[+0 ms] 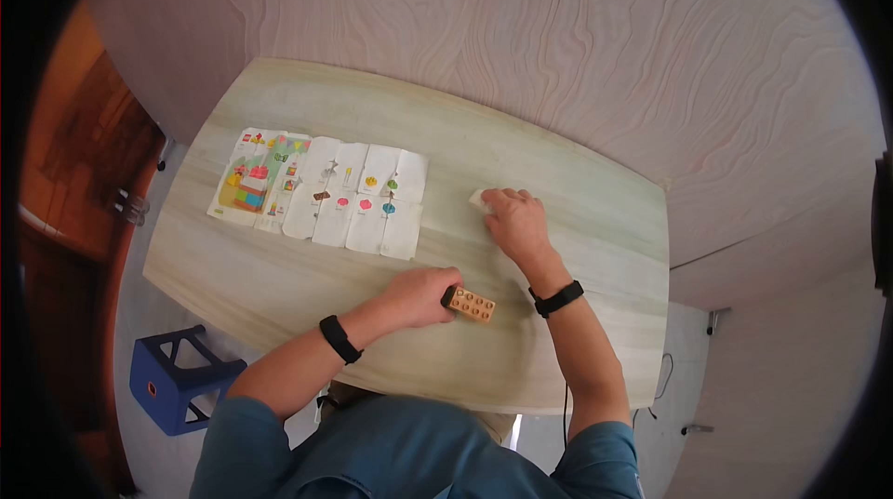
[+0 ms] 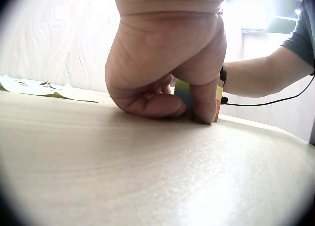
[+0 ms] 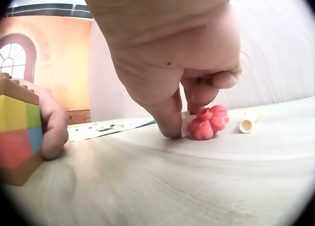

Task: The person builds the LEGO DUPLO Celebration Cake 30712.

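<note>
At the left end of the stud-topped brick stack (image 1: 474, 306), the left hand (image 1: 419, 297) has its fingers curled in and grips the stack. It stands upright on the table (image 1: 614, 220), tan on top, with yellow and green below, then red and blue, then tan at the foot. Its long axis runs from the left hand out to the right, slanting slightly toward the person.

Beyond the stack and well apart from it, the right hand (image 1: 517, 225) points down, thumb and fingers bent close together about a small white piece (image 3: 186, 123); they seem to pinch it, though I cannot tell whether it is lifted. That piece sits at the fingertips, straight beyond the stack, so the right hand is much the nearer, and the stack's long axis lies across the line between the two. A pink flower-like piece (image 3: 209, 123) is just beside those fingers, and a pale yellow tube (image 3: 249, 120) lies past it, on the right hand's right side. Beyond the stack and to its left, the creased instruction sheet (image 1: 326, 215) lies unfolded.
</note>
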Action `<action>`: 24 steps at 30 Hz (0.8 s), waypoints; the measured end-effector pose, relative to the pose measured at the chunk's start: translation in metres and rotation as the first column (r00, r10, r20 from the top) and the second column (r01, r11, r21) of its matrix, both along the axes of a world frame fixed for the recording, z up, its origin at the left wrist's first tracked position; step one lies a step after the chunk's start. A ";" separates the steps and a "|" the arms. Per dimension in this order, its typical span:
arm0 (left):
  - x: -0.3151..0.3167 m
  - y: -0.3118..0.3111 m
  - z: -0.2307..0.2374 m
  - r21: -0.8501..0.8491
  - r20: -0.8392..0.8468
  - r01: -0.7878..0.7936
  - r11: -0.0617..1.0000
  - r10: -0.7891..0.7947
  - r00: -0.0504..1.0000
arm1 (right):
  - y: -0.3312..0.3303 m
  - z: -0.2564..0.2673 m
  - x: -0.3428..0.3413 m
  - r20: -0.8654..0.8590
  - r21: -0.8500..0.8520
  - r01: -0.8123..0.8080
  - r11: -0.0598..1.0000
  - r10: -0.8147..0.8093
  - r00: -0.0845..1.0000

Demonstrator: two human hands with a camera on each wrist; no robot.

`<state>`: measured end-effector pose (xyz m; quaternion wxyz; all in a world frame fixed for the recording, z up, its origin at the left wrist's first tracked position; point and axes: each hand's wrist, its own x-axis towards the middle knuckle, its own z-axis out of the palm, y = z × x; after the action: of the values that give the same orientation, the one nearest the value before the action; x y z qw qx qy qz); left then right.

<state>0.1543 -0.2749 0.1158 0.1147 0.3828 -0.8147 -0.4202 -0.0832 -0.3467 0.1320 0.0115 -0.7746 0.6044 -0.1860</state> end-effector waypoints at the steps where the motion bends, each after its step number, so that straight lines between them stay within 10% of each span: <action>1: 0.000 0.000 0.000 0.007 -0.001 -0.002 1.000 0.002 1.000 | 0.004 0.003 0.001 0.001 0.038 -0.029 0.999 0.029 1.000; 6: 0.000 0.000 0.003 0.024 0.000 -0.004 1.000 0.004 1.000 | 0.029 0.028 -0.003 0.213 0.063 -0.133 0.989 0.117 0.970; 8: 0.000 0.000 0.006 0.020 0.007 -0.009 1.000 0.009 1.000 | 0.057 0.060 0.002 0.534 0.269 -0.083 0.960 -0.076 0.842; 24: -0.003 0.003 0.009 0.009 0.063 -0.030 1.000 0.029 0.998 | 0.145 0.059 0.014 0.432 0.251 -0.315 0.915 0.186 0.882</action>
<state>0.1512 -0.2716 0.1249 0.0935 0.4083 -0.8101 -0.4103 -0.0692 -0.2015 0.1905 0.2817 -0.7807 0.5042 -0.2386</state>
